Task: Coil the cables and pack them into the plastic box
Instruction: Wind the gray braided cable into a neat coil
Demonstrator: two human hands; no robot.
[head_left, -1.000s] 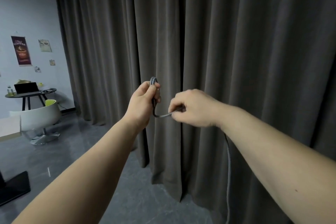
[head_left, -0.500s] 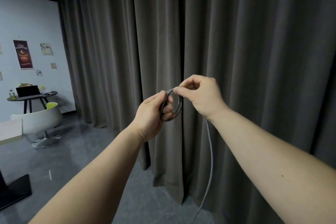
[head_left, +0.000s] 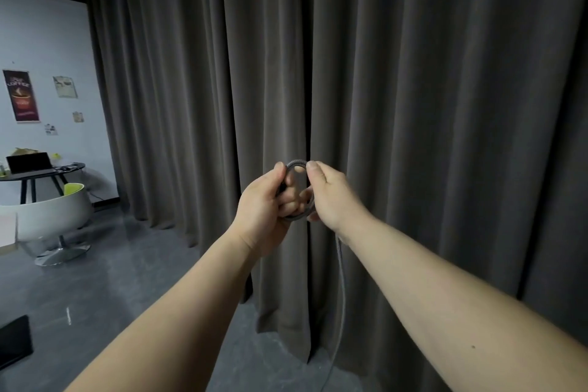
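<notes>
Dark curtain (head_left: 413, 105) straight ahead, grey floor (head_left: 111, 296) below. My left hand (head_left: 262, 204) grips the cable (head_left: 296, 164) coil, my right hand (head_left: 334, 197) pinches the loop's top, and the loose tail hangs under my right wrist.

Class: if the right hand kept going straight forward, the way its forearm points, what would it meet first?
Probably the dark curtain hanging beyond the right hand; nothing else shows in that line, though depth is unclear.
</notes>
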